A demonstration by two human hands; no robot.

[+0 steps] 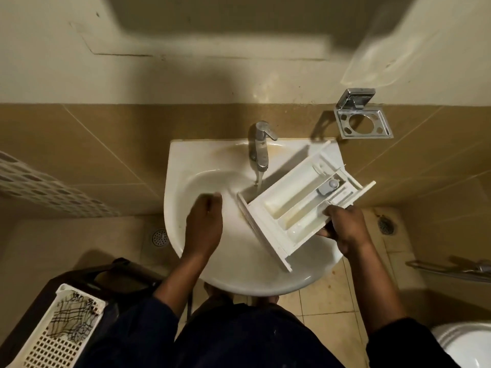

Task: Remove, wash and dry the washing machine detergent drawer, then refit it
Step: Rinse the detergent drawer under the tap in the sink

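The white detergent drawer (295, 205) lies tilted across the right side of the white sink (183, 166), its compartments facing up. A thin stream of water runs from the chrome tap (259, 144) onto the drawer's far-left corner. My right hand (345, 227) grips the drawer's near right edge, by its front panel, with thumb and fingers curled round it. My left hand (204, 221) hangs over the left of the basin, blurred, fingers loosely curled, holding nothing that I can see.
A chrome tumbler holder (362, 123) is fixed to the tiled wall at the right. A white perforated basket (63, 333) with a checked cloth sits at the lower left. A toilet rim (467, 343) shows at the lower right. Floor drains lie either side of the sink.
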